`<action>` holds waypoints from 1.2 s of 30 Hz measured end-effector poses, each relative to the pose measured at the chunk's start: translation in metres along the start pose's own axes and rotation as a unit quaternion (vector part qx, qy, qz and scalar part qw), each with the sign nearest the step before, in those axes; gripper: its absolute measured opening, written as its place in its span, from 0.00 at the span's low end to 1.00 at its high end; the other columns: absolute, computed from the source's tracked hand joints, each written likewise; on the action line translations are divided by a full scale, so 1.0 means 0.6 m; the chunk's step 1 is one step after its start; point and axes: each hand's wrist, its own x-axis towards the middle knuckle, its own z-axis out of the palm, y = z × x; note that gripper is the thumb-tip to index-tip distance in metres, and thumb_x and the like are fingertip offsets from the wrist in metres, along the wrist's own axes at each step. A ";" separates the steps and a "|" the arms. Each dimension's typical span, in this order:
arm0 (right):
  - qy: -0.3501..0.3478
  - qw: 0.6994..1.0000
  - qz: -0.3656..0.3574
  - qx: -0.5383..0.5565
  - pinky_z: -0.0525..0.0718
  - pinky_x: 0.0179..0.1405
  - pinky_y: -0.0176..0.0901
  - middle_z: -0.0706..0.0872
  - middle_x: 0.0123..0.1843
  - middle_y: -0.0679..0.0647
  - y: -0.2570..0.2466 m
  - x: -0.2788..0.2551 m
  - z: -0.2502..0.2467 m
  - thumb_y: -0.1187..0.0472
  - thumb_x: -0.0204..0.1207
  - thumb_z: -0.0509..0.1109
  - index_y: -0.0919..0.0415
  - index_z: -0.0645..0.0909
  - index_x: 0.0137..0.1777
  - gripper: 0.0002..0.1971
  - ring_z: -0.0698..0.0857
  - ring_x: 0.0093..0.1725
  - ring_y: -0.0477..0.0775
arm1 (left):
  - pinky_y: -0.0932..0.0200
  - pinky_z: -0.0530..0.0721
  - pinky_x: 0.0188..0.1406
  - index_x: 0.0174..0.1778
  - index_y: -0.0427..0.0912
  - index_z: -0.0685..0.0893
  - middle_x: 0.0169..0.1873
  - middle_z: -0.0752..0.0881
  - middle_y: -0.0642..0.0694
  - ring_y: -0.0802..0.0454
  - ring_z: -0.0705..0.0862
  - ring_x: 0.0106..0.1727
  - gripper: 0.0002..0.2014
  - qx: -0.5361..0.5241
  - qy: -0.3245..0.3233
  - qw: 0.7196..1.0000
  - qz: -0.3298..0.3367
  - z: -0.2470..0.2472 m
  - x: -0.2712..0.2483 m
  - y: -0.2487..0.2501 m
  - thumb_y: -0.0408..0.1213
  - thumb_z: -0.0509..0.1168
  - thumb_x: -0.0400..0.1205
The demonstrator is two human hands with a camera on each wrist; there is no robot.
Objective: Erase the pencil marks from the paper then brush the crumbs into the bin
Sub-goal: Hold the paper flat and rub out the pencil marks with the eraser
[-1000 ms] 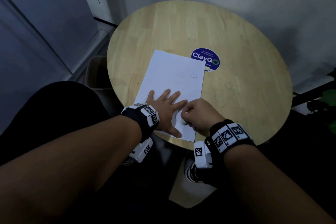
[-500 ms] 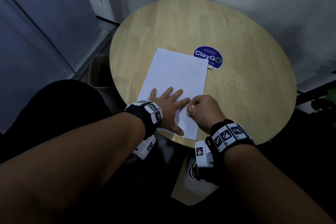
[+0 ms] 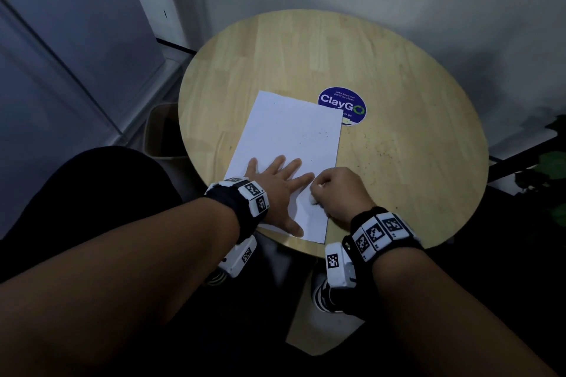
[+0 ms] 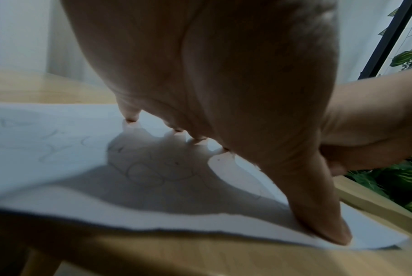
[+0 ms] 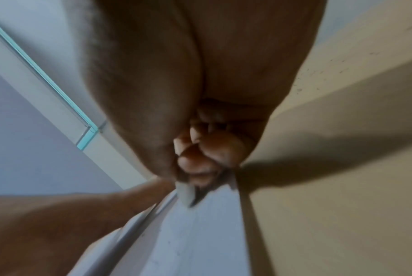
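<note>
A white sheet of paper (image 3: 291, 144) lies on the round wooden table (image 3: 398, 86), its near edge at the table's front rim. My left hand (image 3: 280, 184) lies flat on the paper's near end with fingers spread, thumb by the near edge. Faint pencil lines (image 4: 150, 171) show under that palm on the paper (image 4: 46, 149). My right hand (image 3: 337, 193) is curled at the paper's right edge, pinching a small white eraser (image 3: 313, 199) against the sheet. In the right wrist view the eraser (image 5: 187, 194) pokes out below the fingertips (image 5: 195, 166). Dark crumbs (image 3: 318, 133) dot the paper's far half.
A beige bin (image 3: 162, 131) stands on the floor at the table's left, partly under its rim. A blue round ClayGo sticker (image 3: 342, 105) sits just past the paper's far right corner. More specks (image 3: 382, 150) lie on the wood to the right. Green leaves (image 3: 551, 162) hang at far right.
The right hand with the eraser has slid back and forth over the paper's near right part. The left hand has stayed flat on the sheet.
</note>
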 end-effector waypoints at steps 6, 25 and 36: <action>-0.106 0.994 0.025 0.000 0.81 0.26 0.47 0.90 0.30 0.60 -0.009 -0.017 0.003 0.70 0.76 0.70 0.63 0.90 0.34 0.11 0.82 0.25 0.59 | 0.15 0.44 0.82 0.90 0.67 0.32 0.91 0.29 0.54 0.42 0.30 0.92 0.67 -0.001 -0.001 1.000 -0.001 0.005 -0.001 -0.002 0.85 0.67 0.65; -0.075 0.996 0.038 0.043 0.81 0.27 0.46 0.92 0.32 0.61 0.006 -0.009 0.001 0.68 0.77 0.69 0.62 0.90 0.37 0.10 0.82 0.25 0.57 | 0.15 0.44 0.83 0.90 0.68 0.31 0.91 0.28 0.54 0.42 0.30 0.92 0.67 0.004 -0.013 1.000 -0.004 -0.002 -0.001 0.000 0.85 0.68 0.66; -0.027 0.987 0.049 0.154 0.75 0.24 0.43 0.90 0.30 0.55 0.020 -0.006 -0.002 0.64 0.86 0.67 0.65 0.88 0.44 0.11 0.78 0.23 0.54 | 0.25 0.50 0.87 0.91 0.61 0.51 0.94 0.43 0.49 0.43 0.41 0.93 0.55 -0.040 0.085 0.996 0.011 0.000 0.011 0.022 0.79 0.68 0.73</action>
